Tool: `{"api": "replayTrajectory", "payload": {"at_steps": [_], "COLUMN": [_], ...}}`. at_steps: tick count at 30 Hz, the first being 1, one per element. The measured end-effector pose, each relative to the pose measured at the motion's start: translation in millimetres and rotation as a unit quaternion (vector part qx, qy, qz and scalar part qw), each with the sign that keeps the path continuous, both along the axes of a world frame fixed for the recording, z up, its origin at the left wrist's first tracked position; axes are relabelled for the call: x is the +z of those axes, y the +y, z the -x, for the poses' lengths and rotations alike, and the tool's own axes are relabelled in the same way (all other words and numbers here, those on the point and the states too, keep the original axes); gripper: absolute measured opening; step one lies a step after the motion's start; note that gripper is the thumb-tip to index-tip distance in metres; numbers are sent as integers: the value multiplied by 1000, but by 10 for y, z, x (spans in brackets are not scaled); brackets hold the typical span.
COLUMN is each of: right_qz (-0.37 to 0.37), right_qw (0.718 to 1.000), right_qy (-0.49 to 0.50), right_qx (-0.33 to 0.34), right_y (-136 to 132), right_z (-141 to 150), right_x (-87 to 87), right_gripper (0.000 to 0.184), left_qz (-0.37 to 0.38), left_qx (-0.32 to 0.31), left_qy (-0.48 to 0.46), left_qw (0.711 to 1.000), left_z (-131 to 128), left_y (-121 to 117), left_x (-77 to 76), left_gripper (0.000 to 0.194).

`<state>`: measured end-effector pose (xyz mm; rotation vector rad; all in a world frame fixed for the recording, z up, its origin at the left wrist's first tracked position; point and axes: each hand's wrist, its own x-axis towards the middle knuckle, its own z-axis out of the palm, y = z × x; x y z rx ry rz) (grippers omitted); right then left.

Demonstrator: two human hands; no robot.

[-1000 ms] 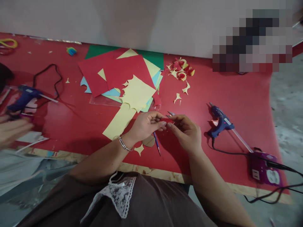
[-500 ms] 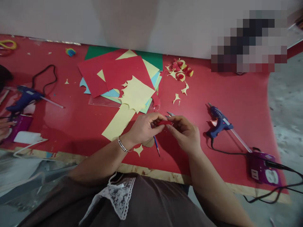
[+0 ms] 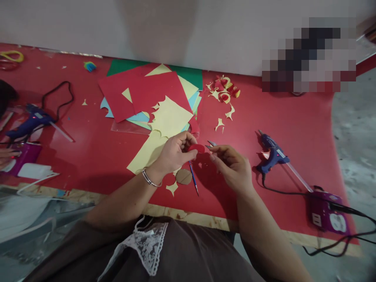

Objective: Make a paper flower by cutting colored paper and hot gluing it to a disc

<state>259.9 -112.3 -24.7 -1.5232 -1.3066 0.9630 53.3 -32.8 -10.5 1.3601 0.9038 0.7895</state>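
My left hand (image 3: 174, 154) pinches a small rounded red paper piece (image 3: 196, 148) between thumb and fingers, just above the red table (image 3: 88, 149). My right hand (image 3: 232, 167) hovers a little to its right with fingers curled and thumb near the forefinger; it no longer touches the red piece, and I cannot make out whether it holds anything. Grey metal tips (image 3: 210, 143) show just beyond its fingers. Below the hands lie a blue pencil (image 3: 193, 178), a brown card disc (image 3: 184, 176) and a yellow scrap (image 3: 172, 188).
A stack of red, yellow, blue and green paper sheets (image 3: 152, 94) lies behind the hands, with cut scraps (image 3: 225, 89) to its right. A blue glue gun (image 3: 273, 154) is cabled to a purple power strip (image 3: 327, 213) at right. At left, another person's hand (image 3: 6, 154) is near a second glue gun (image 3: 29, 121).
Both hands held the red piece together before; now the right hand has let go and drawn slightly away, and the left hand has lifted and turned the piece. The person at left pulled their hand back.
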Motion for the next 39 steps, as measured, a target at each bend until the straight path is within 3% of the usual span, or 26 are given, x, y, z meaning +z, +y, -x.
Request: {"api": "replayTrajectory", "payload": {"at_steps": [7,14,20,25,27,30,33,36,39], "right_qz": [7,3,-3,6,19,36,37,32,-3], "right_qw": [999,996,996,998,997,995,993,993,995], "right_qy": [-11,-49,-67,-57,-49,-45,-48,-47,-78], "right_qx": [49,74,65,38,51,85,105,102,58], "right_y": [6,22,21,28,32,37,42,39,16], "right_z": [36,34,17,-43,-42,-12,15,16,6], "right_x": [-4,10,58,97,83,39,15,36,66], "right_gripper": [29,30,34,32,32,32,34,34,30], "left_qz": [-74,-143,-95,-62,-50,-40,-38,0,80], "left_qx": [-41,-38,-28,49,31,-53,-105,-99,-75], "left_qy": [36,115,94,92,63,43,66,56,26], "left_qw": [996,982,991,993,996,997,992,994,994], "left_z": [-85,-116,-13,154,150,81,32,40,52], "left_y": [-137,-190,-101,73,87,35,-14,-7,11], "left_x": [-6,34,62,53,48,51,55,45,23], "left_gripper": [16,18,24,21,21,27,18,9,13]}}
